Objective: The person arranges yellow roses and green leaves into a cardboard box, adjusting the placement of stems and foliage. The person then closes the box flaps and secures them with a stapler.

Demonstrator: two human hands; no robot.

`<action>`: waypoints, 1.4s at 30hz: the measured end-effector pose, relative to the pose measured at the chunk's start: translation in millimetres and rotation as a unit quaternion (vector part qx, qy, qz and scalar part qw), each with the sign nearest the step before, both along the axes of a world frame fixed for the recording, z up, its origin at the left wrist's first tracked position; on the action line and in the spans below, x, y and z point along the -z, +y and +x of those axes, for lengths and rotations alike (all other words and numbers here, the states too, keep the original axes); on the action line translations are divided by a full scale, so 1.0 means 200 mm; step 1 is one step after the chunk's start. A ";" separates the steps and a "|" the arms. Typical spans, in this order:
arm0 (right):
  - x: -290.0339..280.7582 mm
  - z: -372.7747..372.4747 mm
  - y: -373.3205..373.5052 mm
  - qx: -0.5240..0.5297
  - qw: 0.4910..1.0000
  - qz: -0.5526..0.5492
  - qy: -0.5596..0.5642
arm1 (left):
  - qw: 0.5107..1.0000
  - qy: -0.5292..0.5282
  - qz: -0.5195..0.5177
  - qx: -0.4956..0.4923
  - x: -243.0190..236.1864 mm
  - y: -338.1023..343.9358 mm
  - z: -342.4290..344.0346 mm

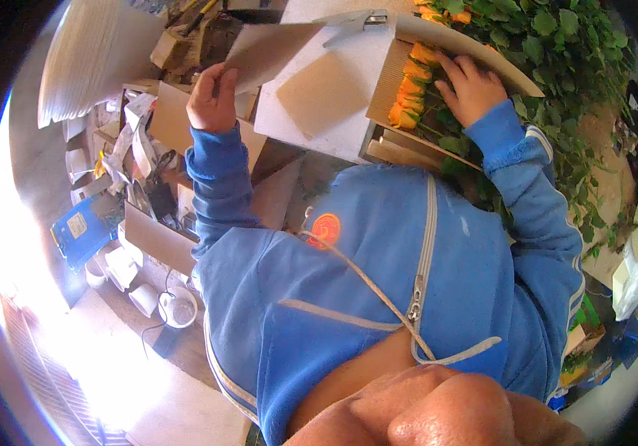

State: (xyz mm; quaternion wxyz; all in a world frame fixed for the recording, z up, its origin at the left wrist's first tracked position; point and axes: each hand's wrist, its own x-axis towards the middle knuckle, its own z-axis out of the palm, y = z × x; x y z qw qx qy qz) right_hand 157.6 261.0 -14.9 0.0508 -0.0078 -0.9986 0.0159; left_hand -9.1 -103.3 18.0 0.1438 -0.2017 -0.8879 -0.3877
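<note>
At the upper left, my left hand (213, 100) pinches the edge of a flat brown cardboard sheet (271, 53) between thumb and fingers. The sheet is raised and tilted over a white work surface (289, 123). My right hand (475, 93) lies beside a row of orange roses (408, 93), fingers apart, touching their stems and leaves. Corrugated cardboard (384, 85) lies under and beside the rose heads. A curved cardboard flap (482, 58) stands behind them. On the white surface rests a square tan piece of cardboard (323, 93).
A large pile of leafy green stems (557, 67) fills the upper right. A tall stack of cardboard sheets (85, 63) stands at the far left. Below it are boxes of scraps, a blue box (85, 227) and a white roll (178, 307). A metal clip-like piece (375, 18) sits at the top.
</note>
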 end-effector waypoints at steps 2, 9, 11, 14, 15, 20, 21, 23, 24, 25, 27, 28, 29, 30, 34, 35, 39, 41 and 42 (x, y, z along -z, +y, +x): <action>0.00 0.00 0.00 0.009 1.000 -0.012 -0.004 | 0.991 -0.072 0.108 -0.014 -0.06 0.05 -0.03; -0.01 -0.01 0.00 0.017 0.997 -0.010 -0.078 | 0.896 -0.169 0.355 0.206 -0.12 0.46 -0.16; -0.01 -0.03 0.00 0.023 0.988 -0.028 -0.152 | 0.900 -0.241 0.240 0.273 -0.16 0.60 -0.17; -0.01 -0.06 0.01 0.039 0.974 -0.018 -0.224 | 0.804 -0.206 0.204 0.519 -0.12 0.92 -0.11; -0.01 -0.06 0.02 0.039 0.976 -0.021 -0.215 | 0.796 -0.250 0.143 0.532 -0.09 0.98 -0.09; 0.01 -0.03 0.04 0.027 0.988 -0.052 -0.140 | 0.863 0.210 0.000 0.460 0.09 1.04 -0.01; 0.02 -0.02 0.04 0.025 0.990 -0.063 -0.125 | 0.890 0.236 -0.003 0.390 0.12 0.98 0.03; 0.07 0.00 0.06 0.023 0.991 -0.087 -0.103 | 0.951 0.170 0.067 0.251 0.19 0.89 0.10; 0.10 0.01 0.07 0.021 0.990 -0.097 -0.095 | 0.962 0.085 0.092 0.242 0.22 0.85 0.13; 0.14 0.02 0.08 0.019 0.990 -0.111 -0.087 | 0.959 -0.052 0.128 0.248 0.25 0.80 0.18; 0.21 0.02 0.09 0.014 0.986 -0.147 -0.076 | 0.919 -0.286 0.101 0.252 0.28 0.73 0.27; 0.24 0.02 0.10 0.010 0.982 -0.177 -0.068 | 0.904 -0.330 0.056 0.267 0.30 0.72 0.28; 0.25 0.02 0.11 0.008 0.975 -0.212 -0.061 | 0.885 -0.371 0.012 0.280 0.30 0.70 0.30; 0.24 0.02 0.13 0.005 0.965 -0.257 -0.056 | 0.868 -0.393 -0.014 0.302 0.31 0.70 0.31; -0.02 0.09 0.26 -0.008 0.952 -0.293 -0.089 | 0.862 -0.348 0.063 0.365 0.31 0.72 0.31; -0.13 0.11 0.30 0.008 0.963 -0.227 -0.145 | 0.853 -0.369 0.069 0.362 0.31 0.72 0.31; -0.43 0.15 0.30 0.054 0.944 -0.311 -0.098 | 0.829 -0.387 0.158 0.372 0.31 0.76 0.31; -0.44 0.10 0.21 -0.012 0.959 -0.283 -0.019 | 0.828 -0.400 0.137 0.368 0.29 0.77 0.30; -0.41 0.07 0.15 -0.041 0.967 -0.252 -0.005 | 0.834 -0.417 0.082 0.353 0.29 0.75 0.30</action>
